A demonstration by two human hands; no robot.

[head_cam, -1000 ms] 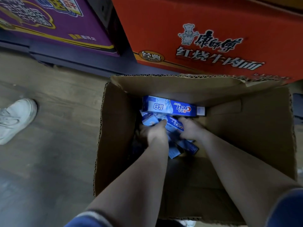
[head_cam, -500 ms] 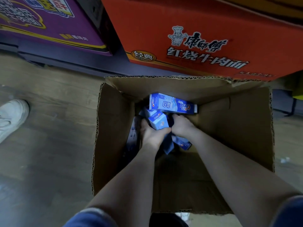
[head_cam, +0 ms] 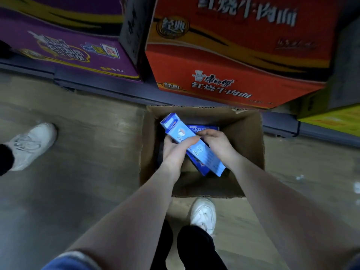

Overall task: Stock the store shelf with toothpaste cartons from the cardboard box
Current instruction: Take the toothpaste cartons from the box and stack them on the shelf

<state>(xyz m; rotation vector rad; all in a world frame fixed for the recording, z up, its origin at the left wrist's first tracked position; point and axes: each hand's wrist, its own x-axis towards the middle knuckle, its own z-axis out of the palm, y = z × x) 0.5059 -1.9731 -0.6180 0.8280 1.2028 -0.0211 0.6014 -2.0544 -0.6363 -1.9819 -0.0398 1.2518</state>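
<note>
Both hands over open brown cardboard box (head_cam: 245, 145) on floor. Left hand (head_cam: 175, 151) and right hand (head_cam: 218, 143) grip a bundle of long blue toothpaste cartons (head_cam: 196, 149), fingers wrapped round, held above box interior.

Blurred print on the orange case (head_cam: 233, 55), lower toothpaste cartons (head_cam: 200, 128) half-hidden under the hands (head_cam: 196, 145).

I counted one open cardboard box (head_cam: 202, 180) at frame centre, at least two blue toothpaste cartons (head_cam: 200, 151) over it, two big printed cases up top, purple (head_cam: 64, 49) and orange (head_cam: 233, 55), and two white shoes (head_cam: 31, 145).
</note>
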